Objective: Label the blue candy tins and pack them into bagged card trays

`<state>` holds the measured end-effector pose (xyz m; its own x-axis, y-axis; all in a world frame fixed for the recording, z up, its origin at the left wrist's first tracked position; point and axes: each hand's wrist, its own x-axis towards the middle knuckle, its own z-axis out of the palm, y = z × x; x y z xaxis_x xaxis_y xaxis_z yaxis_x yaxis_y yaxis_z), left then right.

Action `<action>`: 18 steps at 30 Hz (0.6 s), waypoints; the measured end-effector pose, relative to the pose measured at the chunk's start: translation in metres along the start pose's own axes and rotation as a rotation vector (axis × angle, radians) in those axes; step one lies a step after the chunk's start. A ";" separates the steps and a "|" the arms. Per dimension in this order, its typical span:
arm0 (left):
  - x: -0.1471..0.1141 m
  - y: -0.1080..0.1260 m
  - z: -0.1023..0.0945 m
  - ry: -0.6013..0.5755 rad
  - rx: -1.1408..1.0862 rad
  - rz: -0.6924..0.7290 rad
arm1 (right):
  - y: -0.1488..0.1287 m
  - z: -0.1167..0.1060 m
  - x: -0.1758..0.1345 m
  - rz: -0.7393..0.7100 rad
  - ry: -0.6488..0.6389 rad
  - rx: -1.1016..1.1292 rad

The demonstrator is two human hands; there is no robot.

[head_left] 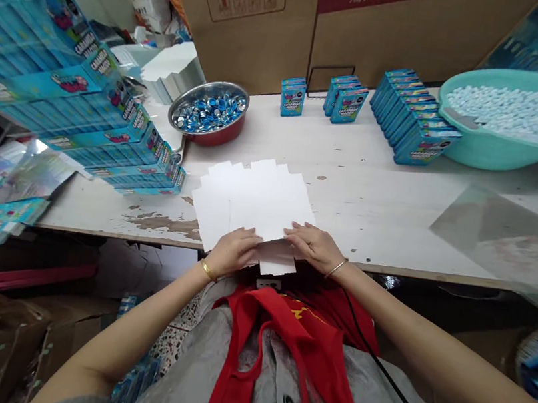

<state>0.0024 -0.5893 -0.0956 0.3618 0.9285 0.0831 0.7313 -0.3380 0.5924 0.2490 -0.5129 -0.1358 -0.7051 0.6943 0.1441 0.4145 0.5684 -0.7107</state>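
Observation:
A white die-cut cardboard blank (260, 193) lies on the table with its plain side up, its near flap bent at the front edge. My left hand (234, 251), with a gold bracelet at the wrist, is closed on the near edge of the blank, fingertips along the fold. On the other side of that fold, my right hand (315, 245) also grips the cardboard, its fingers close together on top. Both thumbs are hidden from view. The blank's lowest flap hangs over the table edge towards the red apron (249, 333).
A metal bowl (240, 126) of blue-wrapped pieces stands behind the blank. Small blue boxes (421, 147) line the back, beside a turquoise basin (489, 150) of pale pieces. Blue display boxes (122, 132) are stacked at left, a clear plastic bag (487, 227) lies at right.

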 end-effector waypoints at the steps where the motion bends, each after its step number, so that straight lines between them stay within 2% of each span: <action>1: 0.003 0.001 0.000 0.032 -0.049 -0.032 | -0.001 -0.004 0.000 -0.008 0.015 0.020; 5: 0.019 0.008 -0.009 0.177 -0.279 -0.134 | -0.011 -0.032 -0.019 -0.120 0.109 0.026; 7: 0.027 0.011 -0.013 0.162 -0.352 -0.125 | -0.014 -0.043 -0.034 -0.129 0.147 0.041; 9: 0.033 0.014 -0.013 0.070 -0.366 -0.058 | -0.011 -0.044 -0.048 -0.075 0.183 0.100; 11: 0.034 0.015 -0.011 -0.059 -0.270 0.054 | -0.005 -0.036 -0.058 0.043 0.253 0.183; 14: 0.028 0.011 -0.009 -0.209 0.027 0.216 | 0.003 -0.019 -0.062 0.243 0.391 0.311; 16: 0.021 0.004 -0.007 -0.235 0.163 0.271 | 0.003 -0.012 -0.060 0.307 0.441 0.370; 18: 0.015 -0.005 -0.004 -0.176 0.162 0.282 | 0.001 -0.009 -0.056 0.321 0.446 0.398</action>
<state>0.0015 -0.5726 -0.0942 0.6456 0.7597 0.0770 0.6660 -0.6095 0.4301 0.2940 -0.5471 -0.1381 -0.2423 0.9657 0.0933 0.2603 0.1574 -0.9526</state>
